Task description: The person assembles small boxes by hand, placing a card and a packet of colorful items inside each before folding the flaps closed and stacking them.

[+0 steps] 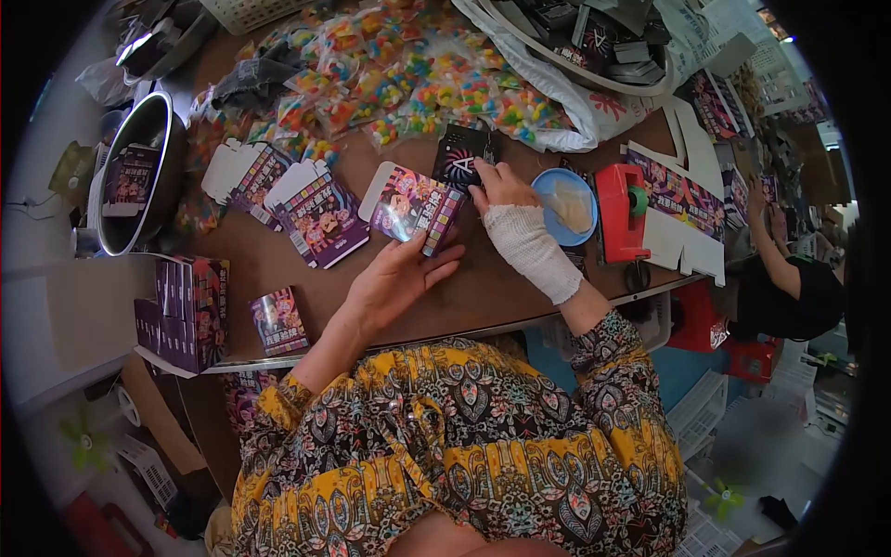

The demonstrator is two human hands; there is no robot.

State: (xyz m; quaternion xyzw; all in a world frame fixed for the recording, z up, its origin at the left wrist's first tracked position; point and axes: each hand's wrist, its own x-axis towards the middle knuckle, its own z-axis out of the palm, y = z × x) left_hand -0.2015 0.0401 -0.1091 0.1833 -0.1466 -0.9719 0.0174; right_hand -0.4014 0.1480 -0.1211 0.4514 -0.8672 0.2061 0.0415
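Observation:
My left hand grips a small purple printed box by its lower edge, thumb on the front. The white end flap of this box stands open at its left. With wrist and palm wrapped in white bandage, my right hand pinches the near right corner of a black packet marked with a letter A. That packet lies just behind the box. To the left on the table are an open purple carton and another open carton partly behind it.
Bags of colourful candies cover the table's far side. A blue dish and a red tape dispenser sit at the right. Closed boxes are stacked at the left near a metal bowl. Another person works at far right.

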